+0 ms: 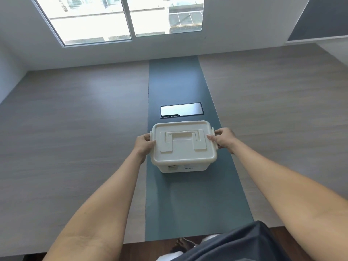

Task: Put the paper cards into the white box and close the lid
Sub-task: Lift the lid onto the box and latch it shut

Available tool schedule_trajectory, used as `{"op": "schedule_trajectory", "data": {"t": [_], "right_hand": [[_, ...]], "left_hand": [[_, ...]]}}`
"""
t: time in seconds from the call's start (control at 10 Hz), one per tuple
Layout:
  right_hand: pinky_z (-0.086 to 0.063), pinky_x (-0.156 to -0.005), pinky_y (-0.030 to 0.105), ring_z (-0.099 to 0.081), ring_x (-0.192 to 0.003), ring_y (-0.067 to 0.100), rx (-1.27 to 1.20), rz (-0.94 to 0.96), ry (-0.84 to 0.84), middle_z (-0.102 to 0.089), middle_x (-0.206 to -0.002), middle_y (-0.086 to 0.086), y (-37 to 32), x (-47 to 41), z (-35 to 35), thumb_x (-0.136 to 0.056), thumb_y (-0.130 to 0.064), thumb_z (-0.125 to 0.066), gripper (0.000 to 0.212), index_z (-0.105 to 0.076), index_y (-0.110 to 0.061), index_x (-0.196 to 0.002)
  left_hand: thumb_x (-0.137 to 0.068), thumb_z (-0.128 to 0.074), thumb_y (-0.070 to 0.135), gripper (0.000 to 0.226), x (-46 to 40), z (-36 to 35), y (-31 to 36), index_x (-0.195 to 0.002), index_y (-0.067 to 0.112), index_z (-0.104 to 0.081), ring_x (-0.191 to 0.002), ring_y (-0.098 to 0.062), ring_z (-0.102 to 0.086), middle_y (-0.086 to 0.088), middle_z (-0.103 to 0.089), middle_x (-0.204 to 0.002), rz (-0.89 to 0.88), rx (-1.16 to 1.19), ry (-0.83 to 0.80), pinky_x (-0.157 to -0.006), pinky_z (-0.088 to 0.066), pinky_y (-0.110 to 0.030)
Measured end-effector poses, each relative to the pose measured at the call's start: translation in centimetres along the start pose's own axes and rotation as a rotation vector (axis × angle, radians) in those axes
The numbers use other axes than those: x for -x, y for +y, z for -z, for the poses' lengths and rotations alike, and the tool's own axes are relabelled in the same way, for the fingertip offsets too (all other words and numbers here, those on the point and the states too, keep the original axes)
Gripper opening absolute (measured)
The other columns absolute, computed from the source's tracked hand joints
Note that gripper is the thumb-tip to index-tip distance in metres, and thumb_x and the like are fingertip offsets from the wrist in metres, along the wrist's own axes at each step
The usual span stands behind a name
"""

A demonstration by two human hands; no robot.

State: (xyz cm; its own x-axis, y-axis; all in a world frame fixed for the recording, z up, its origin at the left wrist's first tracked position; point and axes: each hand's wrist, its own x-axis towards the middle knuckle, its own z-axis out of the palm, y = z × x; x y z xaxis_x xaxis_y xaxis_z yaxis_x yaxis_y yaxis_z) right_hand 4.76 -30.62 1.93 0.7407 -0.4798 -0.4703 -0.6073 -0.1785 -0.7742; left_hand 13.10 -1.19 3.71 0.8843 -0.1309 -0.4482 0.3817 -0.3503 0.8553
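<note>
White plastic is sitting square on the tabletop's [75, 119] dark centre strip: the white box [183, 147], just nearer than the glossy black inset panel [181, 110]. The lid [183, 142] is lying flat, handle folded down. No paper cards are showing, so they are presumably inside. The left hand [144, 145] and right hand [224, 140] are flanking the box, fingers [211, 137] curling over the lid's edges at the side latches [212, 131]. This looks like the closing step; next, both latches want pressing firmly home.

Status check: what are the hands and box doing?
Left hand and right hand grip the white box sides. Lid on. No cards visible. Nothing in the way.
</note>
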Motion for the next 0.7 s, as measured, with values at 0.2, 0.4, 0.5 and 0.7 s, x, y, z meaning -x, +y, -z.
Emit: {"op": "schedule_trajectory", "data": {"t": [0.2, 0.4, 0.5, 0.7], "right_hand": [[-0.059, -0.088, 0.046, -0.069, -0.108, 0.031, -0.021, 0.039, 0.027, -0.071, -0.114, 0.011, -0.1, -2.1, 0.5, -0.088, -0.025, -0.074, 0.027, -0.066, -0.01, -0.11], [-0.057, -0.089, 0.043, -0.069, -0.102, 0.027, -0.059, 0.084, 0.019, -0.073, -0.114, 0.012, -0.6, -3.2, 0.7, -0.091, -0.018, -0.071, 0.027, -0.069, -0.006, -0.115], [-0.056, -0.088, 0.038, -0.069, -0.106, 0.026, -0.058, 0.121, 0.027, -0.073, -0.115, 0.01, -0.5, -2.8, 0.9, -0.091, -0.022, -0.071, 0.035, -0.069, -0.005, -0.122], [-0.042, -0.07, 0.032, -0.058, -0.073, 0.023, -0.068, 0.126, 0.208, -0.069, -0.088, 0.018, 2.7, -1.0, 0.4, -0.097, -0.048, -0.046, 0.052, -0.067, -0.001, -0.093]], "left_hand": [[-0.093, -0.063, 0.007, 0.034, -2.4, -1.1, 0.5, -0.127, 0.004, -0.061, -0.104, -0.027, -0.066, -0.01, -0.067, -0.119, 0.006, 0.028, 0.079, -0.091, -0.054, -0.039], [-0.091, -0.066, 0.009, 0.038, -3.4, -1.6, 0.4, -0.128, 0.005, -0.059, -0.103, -0.026, -0.067, -0.011, -0.068, -0.119, 0.027, 0.064, 0.103, -0.091, -0.056, -0.041], [-0.091, -0.067, 0.013, 0.04, -2.8, -1.7, 0.3, -0.129, 0.006, -0.059, -0.101, -0.023, -0.065, -0.008, -0.067, -0.117, 0.023, 0.056, 0.11, -0.085, -0.053, -0.034], [-0.096, -0.045, 0.048, 0.041, -1.4, -1.6, -2.4, -0.101, 0.014, -0.067, -0.089, -0.021, -0.064, -0.003, -0.07, -0.098, -0.006, 0.07, 0.195, -0.094, -0.052, -0.046]]}}
